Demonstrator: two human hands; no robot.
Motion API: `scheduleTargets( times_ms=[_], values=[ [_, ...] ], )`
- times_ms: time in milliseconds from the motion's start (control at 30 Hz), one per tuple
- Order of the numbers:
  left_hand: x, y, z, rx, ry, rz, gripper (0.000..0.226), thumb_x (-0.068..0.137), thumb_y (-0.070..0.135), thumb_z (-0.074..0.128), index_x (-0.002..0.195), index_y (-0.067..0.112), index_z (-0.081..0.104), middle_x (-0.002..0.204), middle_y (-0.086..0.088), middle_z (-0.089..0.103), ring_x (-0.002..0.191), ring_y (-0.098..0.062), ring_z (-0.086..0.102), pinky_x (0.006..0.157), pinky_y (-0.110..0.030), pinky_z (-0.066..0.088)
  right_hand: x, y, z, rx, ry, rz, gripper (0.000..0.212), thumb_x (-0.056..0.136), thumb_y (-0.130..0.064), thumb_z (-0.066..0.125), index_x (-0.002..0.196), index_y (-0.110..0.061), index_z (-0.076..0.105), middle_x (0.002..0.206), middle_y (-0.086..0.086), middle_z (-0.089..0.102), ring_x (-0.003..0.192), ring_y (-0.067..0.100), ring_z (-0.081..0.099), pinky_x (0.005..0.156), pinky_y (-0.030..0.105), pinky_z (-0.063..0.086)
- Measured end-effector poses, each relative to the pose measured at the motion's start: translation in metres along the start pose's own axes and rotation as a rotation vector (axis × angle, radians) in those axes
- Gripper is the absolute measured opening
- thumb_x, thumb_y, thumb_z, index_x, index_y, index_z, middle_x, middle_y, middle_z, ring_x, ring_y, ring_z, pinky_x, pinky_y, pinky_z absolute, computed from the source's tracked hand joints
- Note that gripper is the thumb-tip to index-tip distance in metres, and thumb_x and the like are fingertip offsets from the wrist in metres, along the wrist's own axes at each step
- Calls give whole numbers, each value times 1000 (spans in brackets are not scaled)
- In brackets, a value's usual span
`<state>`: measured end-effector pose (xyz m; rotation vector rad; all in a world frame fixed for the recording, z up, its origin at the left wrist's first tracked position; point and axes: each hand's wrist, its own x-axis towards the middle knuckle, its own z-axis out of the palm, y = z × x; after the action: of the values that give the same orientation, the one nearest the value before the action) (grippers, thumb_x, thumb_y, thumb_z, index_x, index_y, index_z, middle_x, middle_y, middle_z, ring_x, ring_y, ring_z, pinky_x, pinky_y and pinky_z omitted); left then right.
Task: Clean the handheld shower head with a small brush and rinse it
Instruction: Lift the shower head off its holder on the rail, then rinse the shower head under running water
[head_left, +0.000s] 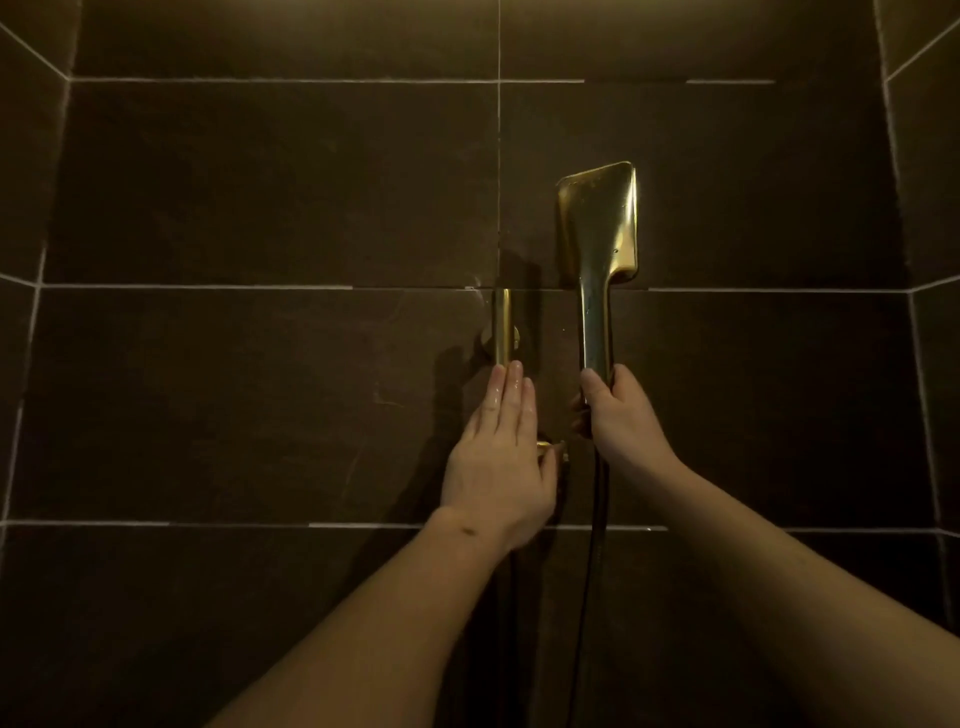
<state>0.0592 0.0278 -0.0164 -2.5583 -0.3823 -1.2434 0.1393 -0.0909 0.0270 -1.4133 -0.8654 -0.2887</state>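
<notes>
Shower head (597, 228), gold, upright before dark tile wall (260, 208), right hand (621, 421) fingers clamped on its handle; left hand (501, 467), fingers together and wet, lies over gold wall fitting (503, 332). No brush visible; droplets suggest rinsing underway or done

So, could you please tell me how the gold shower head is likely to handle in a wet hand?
The shower head looks glossy with droplets, so probably slippery. It appears rigid. The hose hanging below may tug the right hand.
</notes>
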Motion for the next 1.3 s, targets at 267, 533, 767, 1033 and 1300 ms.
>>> scheduleTargets(
  times_ms=[267, 533, 767, 1033, 1300],
  values=[
    [-44, 42, -29, -488, 1, -172, 62, 102, 44, 47, 157, 18, 37, 165, 0, 32, 153, -18, 26, 119, -38, 31, -101, 13, -40, 58, -88, 119, 26, 102, -37, 44, 109, -15, 57, 93, 5, 62, 75, 13, 61, 64, 26, 53],
    [-224, 80, -8, -1624, -373, -616, 20, 98, 41, 63, 114, 30, 69, 120, -1, 72, 115, -13, 68, 103, -35, 54, -283, 66, -65, 125, -248, 319, 20, 101, -33, 47, 102, -23, 64, 79, -11, 69, 70, 5, 66, 61, 18, 51],
    [-363, 113, 36, -1915, -659, -955, 49, 89, 32, 73, 127, 2, 66, 120, -22, 73, 115, -30, 71, 103, -42, 54, -453, 138, -57, 152, -445, 713, 23, 96, -42, 53, 109, -27, 65, 87, -5, 69, 78, 9, 65, 70, 24, 50],
    [-490, 133, 59, -2123, -688, -1479, 41, 92, 32, 60, 56, 12, 55, 46, -1, 43, 44, -14, 43, 55, -28, 48, -570, 173, -42, 198, -622, 990, 19, 100, -28, 53, 115, -20, 62, 84, -4, 66, 69, 4, 61, 61, 18, 46],
    [-555, 118, 71, -2190, -580, -1774, 53, 92, 29, 58, 44, 21, 37, 37, 7, 27, 32, -9, 24, 38, -23, 22, -620, 184, -35, 243, -783, 1184, 15, 86, -26, 72, 79, -19, 61, 59, 1, 52, 47, 12, 45, 49, 24, 36]
  ],
)
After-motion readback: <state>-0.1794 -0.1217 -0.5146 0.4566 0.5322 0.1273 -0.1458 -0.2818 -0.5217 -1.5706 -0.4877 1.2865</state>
